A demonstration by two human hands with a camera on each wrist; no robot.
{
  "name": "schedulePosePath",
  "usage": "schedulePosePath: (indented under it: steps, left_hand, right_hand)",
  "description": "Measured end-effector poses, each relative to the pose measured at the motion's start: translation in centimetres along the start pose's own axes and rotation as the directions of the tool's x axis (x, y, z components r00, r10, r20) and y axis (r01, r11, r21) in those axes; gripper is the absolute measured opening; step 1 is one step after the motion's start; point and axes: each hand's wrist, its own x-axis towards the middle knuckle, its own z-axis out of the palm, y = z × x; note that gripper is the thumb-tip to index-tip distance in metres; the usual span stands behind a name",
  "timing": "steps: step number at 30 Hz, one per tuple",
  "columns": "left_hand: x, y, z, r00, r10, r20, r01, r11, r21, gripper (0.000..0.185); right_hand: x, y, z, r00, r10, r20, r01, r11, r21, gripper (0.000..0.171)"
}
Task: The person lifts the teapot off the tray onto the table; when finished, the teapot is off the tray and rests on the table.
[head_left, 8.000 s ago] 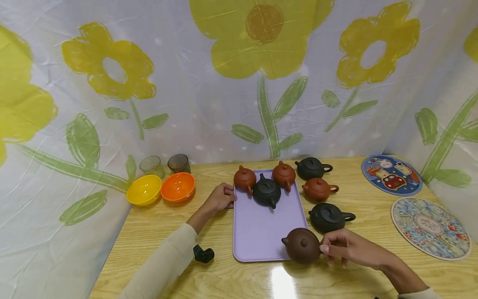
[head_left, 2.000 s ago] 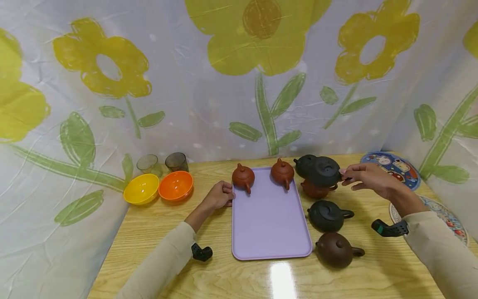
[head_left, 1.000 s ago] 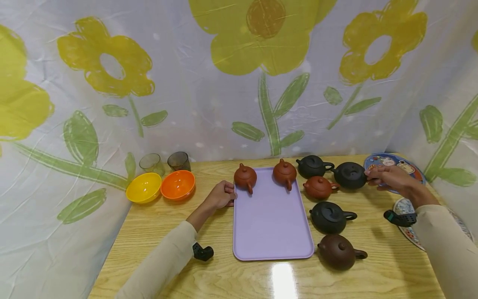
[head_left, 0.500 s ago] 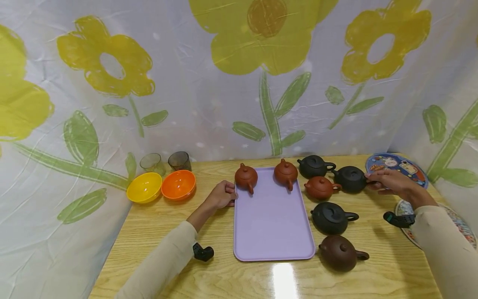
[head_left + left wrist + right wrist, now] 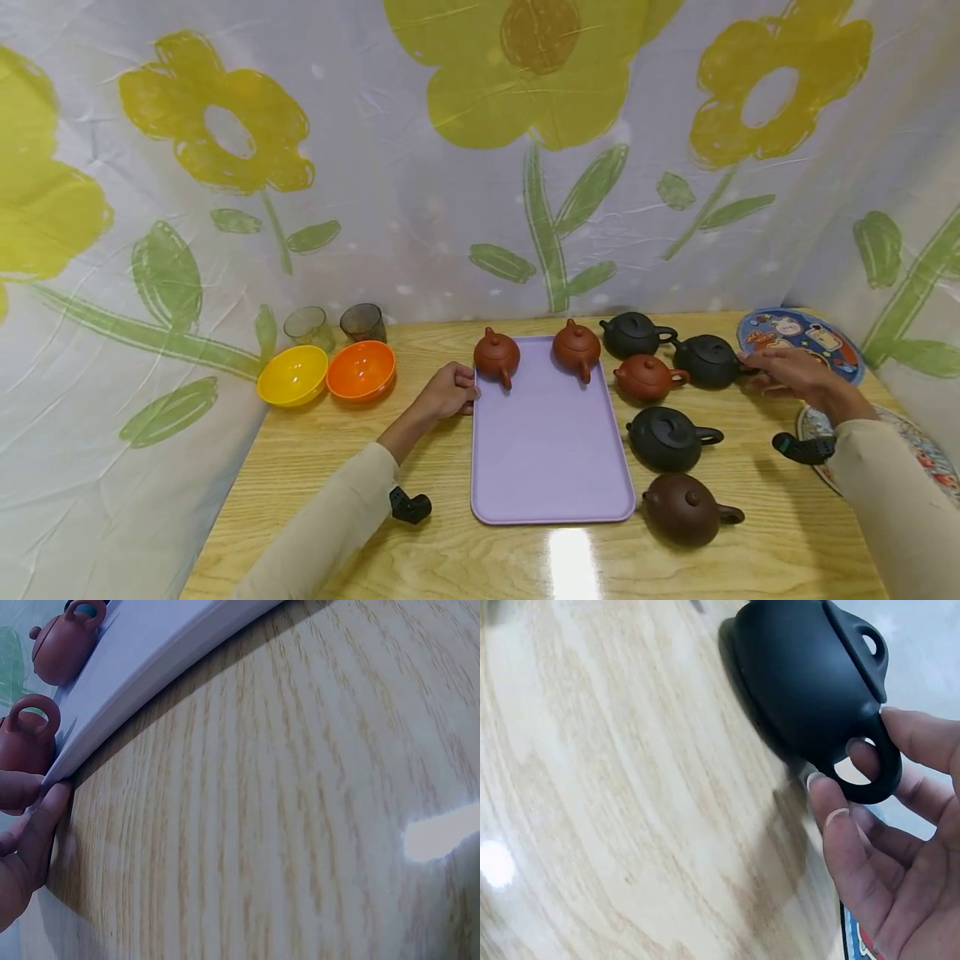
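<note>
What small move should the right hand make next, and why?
Probably let go of the black teapot: it already sits on the table beside the red teapot, yet the right hand grips its handle. The left hand holds the tray.

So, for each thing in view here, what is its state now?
Right hand: fingers at the handle of the black teapot, which stands on the table.
Left hand: curled against the tray's left edge.
Purple tray: flat, two red-brown teapots upright at its far end.
Other four teapots: upright, lids on, right of the tray.
Orange bowl: upright.
Yellow bowl: upright.
</note>
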Motion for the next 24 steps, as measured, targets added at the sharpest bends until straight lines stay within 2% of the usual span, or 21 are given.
schedulePosePath:
  steps: [9,17,20,24]
  left_hand:
    - [0.1,-0.2,0.1,1.0,0.013,0.001,-0.013,1.0,-0.006,0.033]
    - [-0.1,0.0,0.1,1.0,0.008,0.001,-0.008,1.0,0.004,0.033]
    - [-0.1,0.0,0.0,1.0,0.007,0.003,-0.007,1.0,0.002,0.034]
    - [-0.1,-0.1,0.0,1.0,0.013,-0.002,-0.013,1.0,0.001,0.034]
  right_hand:
    - [-0.6,0.0,1.1,0.993,-0.043,-0.114,0.042,0.999,-0.009,0.064]
    - [-1.6,-0.7,1.4,0.961,-0.09,-0.261,0.093,0.996,-0.003,0.065]
    - [-2.0,-1.6,1.5,0.952,-0.121,-0.282,0.122,0.992,-0.016,0.066]
    - [-2.3,-3.4,2.0,0.946,-0.177,-0.272,0.177,0.984,-0.024,0.061]
